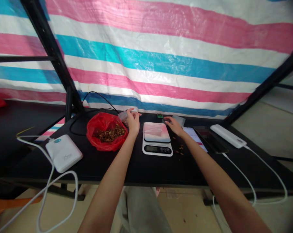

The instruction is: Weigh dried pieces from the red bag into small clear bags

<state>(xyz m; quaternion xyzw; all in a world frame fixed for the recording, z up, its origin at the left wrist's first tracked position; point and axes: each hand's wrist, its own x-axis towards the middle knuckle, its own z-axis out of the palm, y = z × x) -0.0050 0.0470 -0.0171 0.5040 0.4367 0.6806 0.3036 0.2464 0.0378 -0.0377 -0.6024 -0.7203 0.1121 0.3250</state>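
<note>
A white digital kitchen scale (157,147) lies on the black table with a clear plastic bag (153,130) on its pale pink platform. Beyond its left side, my left hand (134,121) is raised with the fingers apart, beside a small clear bag (123,117) of brown pieces. Past the scale's right corner is my right hand (173,125), its fingers bent together around something small and clear that I cannot make out. A red plastic bag (92,131), rolled open, holds many brown dried pieces (110,134) left of my left forearm.
Loose brown pieces (180,149) lie right of the scale. Another clear bag (179,120) and a green pack (160,116) are at the back. Phones (209,139) and a white power bank (227,136) with cables are at right; another power bank (64,153) is left.
</note>
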